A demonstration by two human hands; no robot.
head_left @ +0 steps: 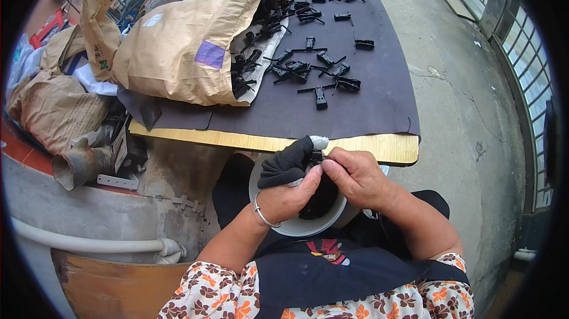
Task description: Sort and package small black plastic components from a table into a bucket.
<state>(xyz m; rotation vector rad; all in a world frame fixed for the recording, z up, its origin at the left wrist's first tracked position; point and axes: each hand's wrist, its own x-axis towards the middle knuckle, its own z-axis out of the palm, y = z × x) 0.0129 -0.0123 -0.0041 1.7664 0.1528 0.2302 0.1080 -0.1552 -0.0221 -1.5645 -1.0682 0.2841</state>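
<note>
Over a white bucket [278, 224] in the lap, the left hand [288, 196], fingers partly in a black cloth sleeve, and the right hand [354, 175] pinch closed on one small black plastic part [316, 155], its axis too hidden to judge. Beyond, many loose black parts [320, 70] on the dark mat [379, 100] and in the paper sack [184, 46] apparently await handling.

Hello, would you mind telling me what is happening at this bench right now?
A person seated at a low board works both hands together over a white bowl in the lap. The left hand, with dark cloth covers on its fingers, and the bare right hand pinch a small black plastic part between them. More black parts lie scattered on the dark mat, spilling from a brown paper sack.
</note>
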